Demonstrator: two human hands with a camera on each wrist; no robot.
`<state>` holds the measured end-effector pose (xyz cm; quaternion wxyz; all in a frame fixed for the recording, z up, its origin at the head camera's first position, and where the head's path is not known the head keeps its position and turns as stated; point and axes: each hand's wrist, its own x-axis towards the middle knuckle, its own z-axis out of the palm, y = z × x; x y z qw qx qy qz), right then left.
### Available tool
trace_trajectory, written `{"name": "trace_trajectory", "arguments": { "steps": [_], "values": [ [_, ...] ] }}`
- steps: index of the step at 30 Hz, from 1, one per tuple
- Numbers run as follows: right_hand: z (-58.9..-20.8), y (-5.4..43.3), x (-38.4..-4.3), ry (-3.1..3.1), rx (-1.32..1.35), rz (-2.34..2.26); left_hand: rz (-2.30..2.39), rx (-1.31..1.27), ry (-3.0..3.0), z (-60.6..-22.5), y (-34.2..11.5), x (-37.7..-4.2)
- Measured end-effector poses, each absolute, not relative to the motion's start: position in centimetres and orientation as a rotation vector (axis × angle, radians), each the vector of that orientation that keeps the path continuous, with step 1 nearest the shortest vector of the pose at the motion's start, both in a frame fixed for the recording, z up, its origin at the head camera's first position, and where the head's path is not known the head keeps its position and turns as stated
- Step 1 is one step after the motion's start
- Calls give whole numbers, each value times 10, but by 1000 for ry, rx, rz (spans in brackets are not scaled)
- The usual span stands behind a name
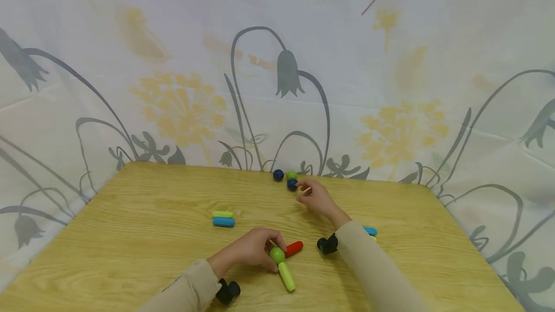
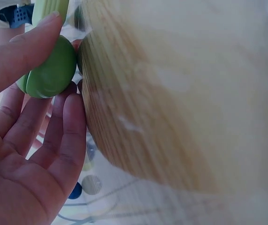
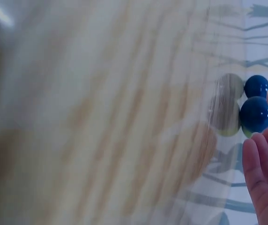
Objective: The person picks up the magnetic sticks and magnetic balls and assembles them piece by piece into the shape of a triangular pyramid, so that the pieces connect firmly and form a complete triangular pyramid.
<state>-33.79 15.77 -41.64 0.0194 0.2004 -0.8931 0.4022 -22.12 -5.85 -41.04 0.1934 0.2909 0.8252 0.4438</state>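
My left hand (image 1: pixel 260 248) grips a green ball (image 1: pixel 277 254) between thumb and fingers near the front of the table. A yellow-green rod (image 1: pixel 286 277) points from the ball toward the front, and a red rod (image 1: pixel 294 248) extends to its right. In the left wrist view the thumb lies across the green ball (image 2: pixel 54 70). Toward the back edge, my right hand (image 1: pixel 317 199) reaches to a dark blue ball (image 1: pixel 292 185), fingertips right at its side. The right wrist view has thumb and fingers spread on either side of this blue ball (image 3: pixel 256 114).
Another dark blue ball (image 1: pixel 278 175) and a green ball (image 1: pixel 292 175) sit close by at the back edge. Yellow-green (image 1: pixel 222 214) and blue rods (image 1: pixel 223 222) lie left of centre. Another blue rod (image 1: pixel 370 230) shows beyond the right sleeve. A patterned cloth (image 1: pixel 260 110) hangs behind the table.
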Motion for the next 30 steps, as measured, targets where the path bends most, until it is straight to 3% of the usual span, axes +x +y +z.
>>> {"name": "trace_trajectory", "arguments": {
  "steps": [11, 15, 30],
  "values": [
    [-418, 153, -351, -2806, 660, 1273, 1250, 902, 2273, -410, -62, -221],
    [-417, 152, -350, -2837, 660, 1276, 1263, 828, 2275, -408, -61, -220],
    [-414, 176, -316, -2923, 869, 1110, 1218, 812, 2357, -410, -59, -220]
  ]
}}
